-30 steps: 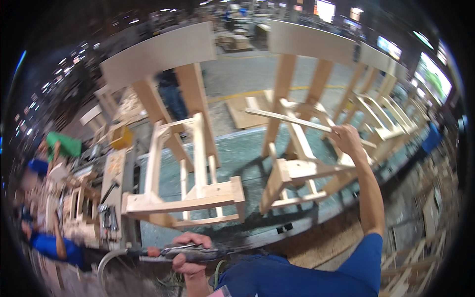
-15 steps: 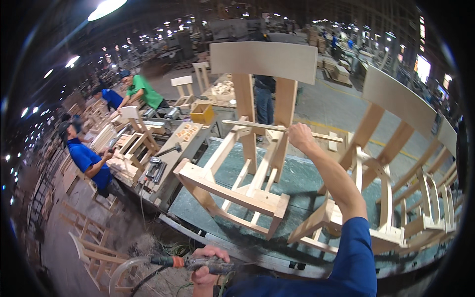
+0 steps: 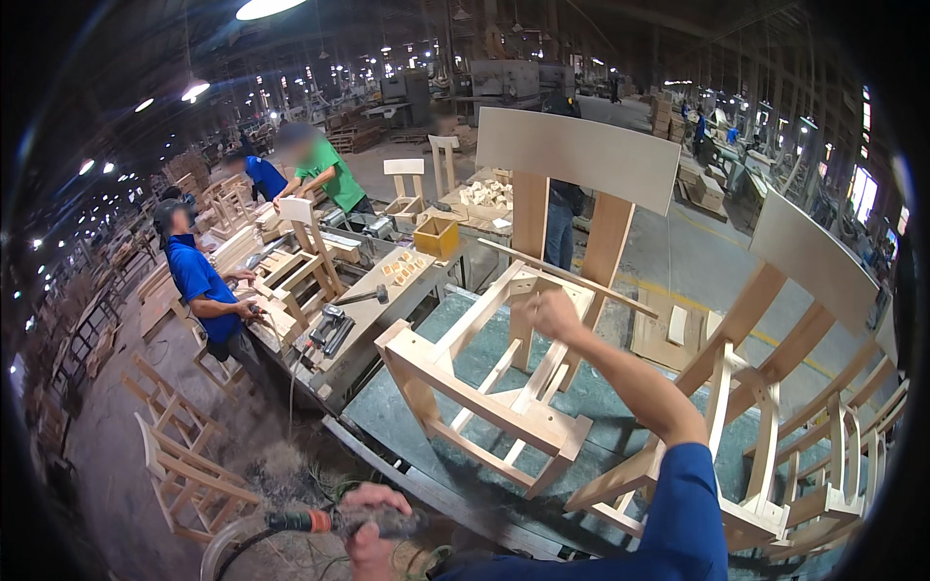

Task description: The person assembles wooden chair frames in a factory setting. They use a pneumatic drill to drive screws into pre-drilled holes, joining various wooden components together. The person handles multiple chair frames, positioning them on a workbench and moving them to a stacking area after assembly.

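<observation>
The right hand [image 3: 554, 315] grips a thin wooden stick [image 3: 572, 281] laid across the unfinished chair frame [image 3: 504, 387] lying on the desk [image 3: 581, 407]. The left hand [image 3: 373, 518] clenches a power tool [image 3: 320, 521], held low, away from the bare wood.

workers: a person in a blue shirt [image 3: 199, 281] at left centre, another in a green shirt [image 3: 329, 179] upper left
small parts: yellow box [image 3: 436, 236] and hammer [image 3: 366, 295] on the left surface [image 3: 387, 310]
floor: bare wooden frames [image 3: 184, 465] lower left
lighting: ceiling lamps [image 3: 266, 8] along the top
</observation>
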Motion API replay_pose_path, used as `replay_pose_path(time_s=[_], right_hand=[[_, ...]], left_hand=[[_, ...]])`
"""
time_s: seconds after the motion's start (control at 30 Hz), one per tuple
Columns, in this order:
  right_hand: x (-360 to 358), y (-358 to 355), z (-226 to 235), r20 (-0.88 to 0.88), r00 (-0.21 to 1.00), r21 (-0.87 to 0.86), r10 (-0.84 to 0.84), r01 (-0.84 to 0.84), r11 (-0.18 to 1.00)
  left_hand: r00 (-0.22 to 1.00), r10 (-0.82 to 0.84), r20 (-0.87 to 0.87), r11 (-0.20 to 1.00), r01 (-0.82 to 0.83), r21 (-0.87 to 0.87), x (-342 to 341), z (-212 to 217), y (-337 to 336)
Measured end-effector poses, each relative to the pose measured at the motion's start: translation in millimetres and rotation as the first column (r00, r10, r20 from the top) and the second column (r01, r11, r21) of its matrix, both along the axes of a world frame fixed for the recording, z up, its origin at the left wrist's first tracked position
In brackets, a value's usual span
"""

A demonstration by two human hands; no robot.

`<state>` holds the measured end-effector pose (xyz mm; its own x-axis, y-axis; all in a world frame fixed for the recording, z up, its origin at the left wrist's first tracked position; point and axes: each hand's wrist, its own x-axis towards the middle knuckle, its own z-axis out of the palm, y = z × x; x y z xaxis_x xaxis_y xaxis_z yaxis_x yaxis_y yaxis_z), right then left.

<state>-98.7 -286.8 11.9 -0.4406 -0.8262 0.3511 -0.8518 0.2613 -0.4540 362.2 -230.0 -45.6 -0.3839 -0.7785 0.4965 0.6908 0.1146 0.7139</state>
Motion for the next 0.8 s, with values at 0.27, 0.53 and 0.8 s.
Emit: replay_pose_path(time_s=[0.27,0.53,0.8], right_hand=[[189.3,70.2,50.9,0.990,0.106,-0.029,0.093,-0.495,0.869],[178.5,7.3,94.1,0.765,-0.211,-0.530,0.609,0.331,0.781],[87.3,23.7,120.0,0.781,0.247,-0.624,0.573,0.336,0.706]], left_hand=[[0.933,0.037,-0.357,0.987,-0.091,-0.136,-95.3,126.8,-106.0],[0.985,0.033,-0.167,0.904,-0.101,-0.416,-176.3,138.1,-96.2],[0.591,-0.795,-0.139,0.547,0.797,0.258,-146.7,131.9,-87.1]])
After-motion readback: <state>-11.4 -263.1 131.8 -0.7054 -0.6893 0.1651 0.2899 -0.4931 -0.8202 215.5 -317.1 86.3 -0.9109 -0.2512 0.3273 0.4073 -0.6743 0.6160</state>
